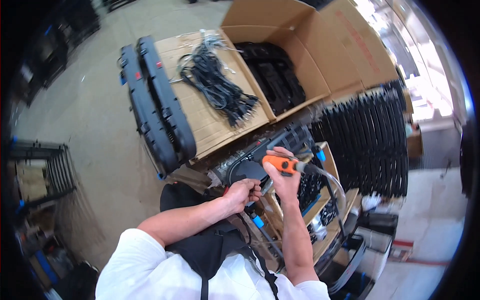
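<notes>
Right hand (284,176) clamped round an orange-handled tool (281,163), clear hose trailing off its nose; left hand (243,192) closed on the near end of a black ribbed plastic unit (270,148) lying on the cluttered table. Risk, as judged: the hose snagging, or the glossy housing slipping under tool pressure. Matte corrugated carton (295,55) behind; limp black cables (215,82) beside it.
</notes>
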Tool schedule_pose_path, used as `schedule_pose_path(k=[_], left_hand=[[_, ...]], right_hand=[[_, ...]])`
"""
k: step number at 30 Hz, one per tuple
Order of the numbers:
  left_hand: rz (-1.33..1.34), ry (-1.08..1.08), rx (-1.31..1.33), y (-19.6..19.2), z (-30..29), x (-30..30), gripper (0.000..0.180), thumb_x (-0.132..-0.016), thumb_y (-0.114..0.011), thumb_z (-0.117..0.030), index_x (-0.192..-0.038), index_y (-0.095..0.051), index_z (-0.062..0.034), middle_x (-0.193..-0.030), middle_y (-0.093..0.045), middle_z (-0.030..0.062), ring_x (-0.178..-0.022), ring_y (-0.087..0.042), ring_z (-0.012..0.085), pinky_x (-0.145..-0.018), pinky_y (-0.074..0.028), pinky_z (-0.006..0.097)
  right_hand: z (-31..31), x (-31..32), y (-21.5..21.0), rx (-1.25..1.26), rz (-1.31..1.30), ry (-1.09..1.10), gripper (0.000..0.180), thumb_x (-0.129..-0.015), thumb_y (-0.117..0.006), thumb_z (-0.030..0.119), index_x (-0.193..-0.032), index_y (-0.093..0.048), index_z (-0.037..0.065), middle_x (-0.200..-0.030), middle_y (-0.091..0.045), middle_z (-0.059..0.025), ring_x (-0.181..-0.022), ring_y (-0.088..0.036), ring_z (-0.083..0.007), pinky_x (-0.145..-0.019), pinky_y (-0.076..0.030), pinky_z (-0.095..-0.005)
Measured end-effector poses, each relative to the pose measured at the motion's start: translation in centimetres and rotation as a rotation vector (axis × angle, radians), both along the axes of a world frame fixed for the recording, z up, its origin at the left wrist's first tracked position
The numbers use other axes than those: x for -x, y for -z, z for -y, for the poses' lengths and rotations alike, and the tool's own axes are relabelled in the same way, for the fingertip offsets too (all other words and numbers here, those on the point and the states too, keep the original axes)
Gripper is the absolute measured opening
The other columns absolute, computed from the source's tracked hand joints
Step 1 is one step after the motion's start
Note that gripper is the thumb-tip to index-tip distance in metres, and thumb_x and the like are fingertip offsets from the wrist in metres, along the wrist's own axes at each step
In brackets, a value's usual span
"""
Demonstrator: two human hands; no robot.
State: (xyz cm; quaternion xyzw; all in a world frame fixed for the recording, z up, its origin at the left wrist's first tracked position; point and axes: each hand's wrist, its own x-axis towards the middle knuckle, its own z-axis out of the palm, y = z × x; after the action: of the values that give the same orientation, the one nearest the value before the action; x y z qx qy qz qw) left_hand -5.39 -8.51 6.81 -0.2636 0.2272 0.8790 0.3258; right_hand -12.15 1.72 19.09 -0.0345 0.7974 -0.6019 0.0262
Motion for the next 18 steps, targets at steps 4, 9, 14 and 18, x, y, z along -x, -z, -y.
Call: schedule_pose_path(k=[4,9,14,18], left_hand=[[-0.022,-0.003,0.078,-0.3,2.0,0.7,0.029,-0.105,-0.047,-0.010,-0.130,-0.058,-0.0002,-0.107,-0.066,0.0086,-0.093,-0.064,0.0194,-0.080,-0.053,0.034],[-0.089,0.132,0.028,-1.7,0.3,2.3,0.028,-0.110,-0.048,-0.018,-0.125,-0.060,0.0014,-0.110,-0.065,0.0098,-0.100,-0.065,0.0210,-0.087,-0.055,0.035],[-0.221,0.395,0.088,-1.1,-4.6,2.7,0.027,-0.111,-0.046,-0.020,-0.121,-0.063,-0.0017,-0.108,-0.065,0.0057,-0.096,-0.063,0.0151,-0.086,-0.054,0.031],[-0.359,0.602,0.244,1.3,-8.4,2.2,0.026,-0.109,-0.050,-0.019,-0.119,-0.064,-0.0001,-0.109,-0.066,0.0083,-0.098,-0.065,0.0193,-0.089,-0.055,0.034]], right_hand=[[-5.5,-5.5,-4.5,0.209,-0.096,0.263,0.053,-0.083,-0.077,0.001,-0.131,-0.056,-0.001,-0.121,-0.071,-0.0167,-0.110,-0.068,-0.0232,-0.101,-0.054,-0.0377],[-11.8,-20.1,-4.2,0.439,-0.019,0.789,0.058,-0.086,-0.073,0.002,-0.139,-0.049,0.002,-0.127,-0.066,-0.0201,-0.121,-0.064,-0.0306,-0.109,-0.048,-0.0463],[-9.4,-36.4,0.8,0.548,0.109,1.219,0.054,-0.091,-0.071,0.010,-0.140,-0.049,0.007,-0.129,-0.064,-0.0184,-0.121,-0.063,-0.0296,-0.103,-0.054,-0.0465],[-6.2,-44.7,4.9,0.669,0.260,1.491,0.050,-0.095,-0.067,0.011,-0.141,-0.049,0.008,-0.132,-0.062,-0.0185,-0.121,-0.064,-0.0313,-0.100,-0.057,-0.0493]])
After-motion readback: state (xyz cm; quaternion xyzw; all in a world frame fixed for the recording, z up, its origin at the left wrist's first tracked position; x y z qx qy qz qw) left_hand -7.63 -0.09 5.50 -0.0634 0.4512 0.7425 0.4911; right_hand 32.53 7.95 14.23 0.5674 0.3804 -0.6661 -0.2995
